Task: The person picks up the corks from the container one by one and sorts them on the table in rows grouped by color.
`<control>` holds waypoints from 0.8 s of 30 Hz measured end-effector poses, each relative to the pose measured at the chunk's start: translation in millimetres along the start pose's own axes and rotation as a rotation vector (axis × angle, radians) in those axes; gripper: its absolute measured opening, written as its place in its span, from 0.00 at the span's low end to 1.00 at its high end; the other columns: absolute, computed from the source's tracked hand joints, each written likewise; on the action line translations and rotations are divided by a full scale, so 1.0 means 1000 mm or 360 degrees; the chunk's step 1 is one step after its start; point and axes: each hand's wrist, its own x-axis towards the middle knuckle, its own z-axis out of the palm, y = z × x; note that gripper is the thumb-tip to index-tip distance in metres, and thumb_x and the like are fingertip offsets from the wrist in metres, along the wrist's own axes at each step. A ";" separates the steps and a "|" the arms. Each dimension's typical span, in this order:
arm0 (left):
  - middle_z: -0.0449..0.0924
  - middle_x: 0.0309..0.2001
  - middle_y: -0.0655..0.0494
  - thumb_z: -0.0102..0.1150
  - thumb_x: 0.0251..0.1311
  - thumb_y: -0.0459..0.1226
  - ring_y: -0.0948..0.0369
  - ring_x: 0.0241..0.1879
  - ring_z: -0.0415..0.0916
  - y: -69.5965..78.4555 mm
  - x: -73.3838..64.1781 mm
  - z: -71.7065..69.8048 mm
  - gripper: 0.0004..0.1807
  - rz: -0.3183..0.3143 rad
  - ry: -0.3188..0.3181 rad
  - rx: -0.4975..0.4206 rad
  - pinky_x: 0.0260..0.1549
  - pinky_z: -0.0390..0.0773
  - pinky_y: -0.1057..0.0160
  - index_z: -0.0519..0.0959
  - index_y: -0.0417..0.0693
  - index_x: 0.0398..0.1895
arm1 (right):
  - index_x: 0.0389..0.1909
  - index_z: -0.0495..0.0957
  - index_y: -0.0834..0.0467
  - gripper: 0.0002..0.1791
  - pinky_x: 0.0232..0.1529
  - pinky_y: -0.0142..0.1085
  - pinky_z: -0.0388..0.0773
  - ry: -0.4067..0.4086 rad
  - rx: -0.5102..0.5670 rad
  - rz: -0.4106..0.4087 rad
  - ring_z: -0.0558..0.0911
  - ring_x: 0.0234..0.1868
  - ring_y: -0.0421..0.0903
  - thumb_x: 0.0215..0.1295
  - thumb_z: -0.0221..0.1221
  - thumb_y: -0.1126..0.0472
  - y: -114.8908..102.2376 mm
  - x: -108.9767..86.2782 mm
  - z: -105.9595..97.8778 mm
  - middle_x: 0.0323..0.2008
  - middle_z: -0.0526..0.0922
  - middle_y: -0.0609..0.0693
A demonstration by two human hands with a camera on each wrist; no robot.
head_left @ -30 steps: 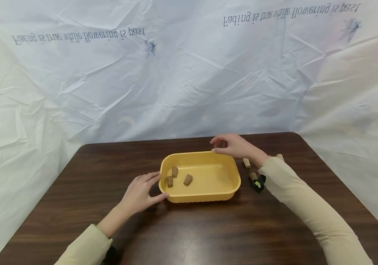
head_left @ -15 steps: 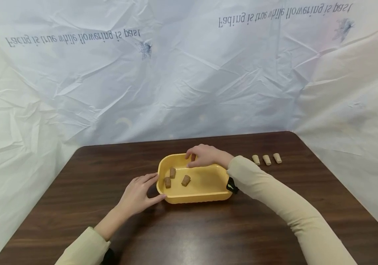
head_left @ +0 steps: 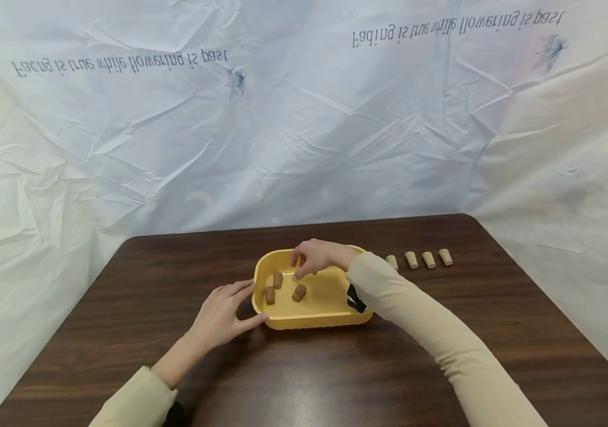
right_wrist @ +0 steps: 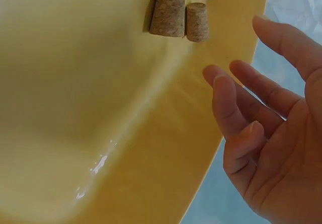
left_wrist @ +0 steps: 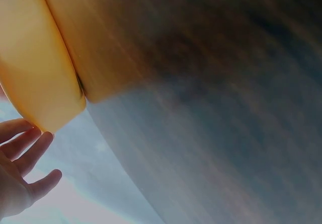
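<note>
A shallow yellow plastic tray [head_left: 330, 320] stands on the table. Three brown tapered corks lie towards its left end; one cork [head_left: 299, 292] sits apart from the other two, by the back cork [head_left: 278, 280] and the front cork [head_left: 269, 295]. My left hand [head_left: 221, 313] touches the tray's left end, fingers and thumb spread along the rim; the left wrist view shows straight fingertips against its wall. Over the tray's back part is my right hand [head_left: 317, 258], its fingers loosely bent and holding nothing. The right wrist view shows it beside the cork [right_wrist: 168, 11].
To the right of the tray, several paler corks [head_left: 429, 260] lie in a row on the dark wooden table [head_left: 122, 308], the leftmost partly behind the right sleeve [head_left: 405, 296]. Wrinkled white sheeting [head_left: 304, 148] hangs behind the table and along both sides.
My right hand has moved left and down from the tray's back right corner to above its inside, near the corks. The pale corks on the table are less covered. The left hand stays put.
</note>
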 end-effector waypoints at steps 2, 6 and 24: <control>0.73 0.50 0.50 0.55 0.46 0.61 0.53 0.47 0.71 0.000 0.000 0.000 0.38 -0.0001 -0.0001 0.0000 0.48 0.65 0.49 0.75 0.40 0.51 | 0.49 0.72 0.60 0.22 0.28 0.36 0.72 -0.0030 0.0033 0.0043 0.78 0.32 0.55 0.56 0.60 0.54 0.000 0.001 0.000 0.33 0.76 0.50; 0.73 0.50 0.50 0.55 0.46 0.61 0.53 0.47 0.71 0.000 0.000 0.000 0.38 0.0000 0.0000 0.0003 0.48 0.65 0.48 0.75 0.40 0.51 | 0.47 0.73 0.59 0.22 0.31 0.43 0.73 -0.0078 0.0046 0.0141 0.78 0.33 0.56 0.54 0.61 0.52 0.001 0.004 0.001 0.33 0.75 0.48; 0.73 0.50 0.50 0.55 0.46 0.62 0.53 0.47 0.70 0.000 -0.001 0.001 0.38 0.0005 0.0015 0.0018 0.47 0.65 0.48 0.75 0.40 0.51 | 0.28 0.75 0.50 0.13 0.20 0.34 0.66 -0.0217 -0.0072 0.0306 0.74 0.24 0.44 0.47 0.65 0.47 0.004 0.024 0.021 0.28 0.74 0.45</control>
